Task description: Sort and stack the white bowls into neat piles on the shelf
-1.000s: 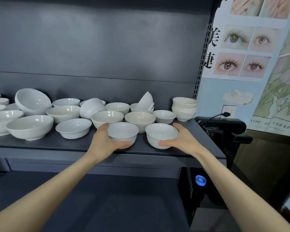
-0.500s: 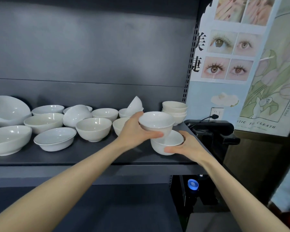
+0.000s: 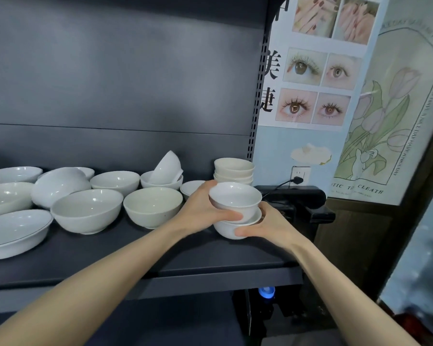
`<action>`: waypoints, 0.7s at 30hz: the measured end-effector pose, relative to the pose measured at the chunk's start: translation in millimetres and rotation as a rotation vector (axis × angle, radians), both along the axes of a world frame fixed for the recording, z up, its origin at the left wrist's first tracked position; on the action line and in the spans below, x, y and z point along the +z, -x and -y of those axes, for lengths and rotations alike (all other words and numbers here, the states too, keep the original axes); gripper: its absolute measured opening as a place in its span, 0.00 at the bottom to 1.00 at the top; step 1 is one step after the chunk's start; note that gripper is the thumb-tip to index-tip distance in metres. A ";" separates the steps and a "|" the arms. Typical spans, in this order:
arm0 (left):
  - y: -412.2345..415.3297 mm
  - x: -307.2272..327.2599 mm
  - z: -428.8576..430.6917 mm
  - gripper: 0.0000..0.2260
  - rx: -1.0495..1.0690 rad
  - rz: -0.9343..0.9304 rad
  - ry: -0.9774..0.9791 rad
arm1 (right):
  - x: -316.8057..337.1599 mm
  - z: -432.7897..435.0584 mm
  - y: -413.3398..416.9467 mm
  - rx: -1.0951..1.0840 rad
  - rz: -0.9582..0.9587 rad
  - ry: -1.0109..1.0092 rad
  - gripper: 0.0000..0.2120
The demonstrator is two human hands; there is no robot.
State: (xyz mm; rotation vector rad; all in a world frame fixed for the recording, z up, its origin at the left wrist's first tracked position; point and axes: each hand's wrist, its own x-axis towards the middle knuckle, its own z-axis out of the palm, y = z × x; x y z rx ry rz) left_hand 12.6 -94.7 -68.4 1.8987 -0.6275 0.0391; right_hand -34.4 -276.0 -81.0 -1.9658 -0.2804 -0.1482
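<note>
The small white bowl (image 3: 234,198) sits in the mouth of a second bowl (image 3: 225,229) near the right end of the shelf (image 3: 160,253). The left hand (image 3: 203,208) has its fingers curled round the upper bowl, and the right hand (image 3: 268,226) cups the lower one. If the upper bowl is let go before it seats level, it may rock or chip the rim. A sideways nudge could knock the cream stack (image 3: 233,171) just behind.

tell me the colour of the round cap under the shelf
The cap is blue, seen in the head view.
</note>
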 end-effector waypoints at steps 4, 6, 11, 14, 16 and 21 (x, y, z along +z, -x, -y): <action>-9.9 -3.2 10.7 0.26 -0.012 -0.025 0.006 | -1.6 12.9 -18.2 0.047 -0.013 0.033 0.24; -13.6 -6.1 13.5 0.26 -0.010 -0.043 -0.004 | -2.8 16.9 -25.6 0.061 -0.024 0.036 0.26; -17.4 -11.5 17.5 0.33 0.016 -0.104 -0.045 | -4.7 28.7 -34.3 0.102 -0.054 0.065 0.26; -17.4 -10.1 17.6 0.34 0.031 -0.122 -0.085 | -7.9 34.1 -36.7 0.108 -0.073 0.040 0.25; -15.8 -8.1 17.6 0.33 0.053 -0.131 -0.100 | -11.0 35.5 -39.1 0.097 -0.084 0.022 0.26; -16.8 -6.6 19.1 0.38 0.099 -0.129 -0.107 | -18.2 39.0 -45.7 0.052 -0.116 -0.019 0.32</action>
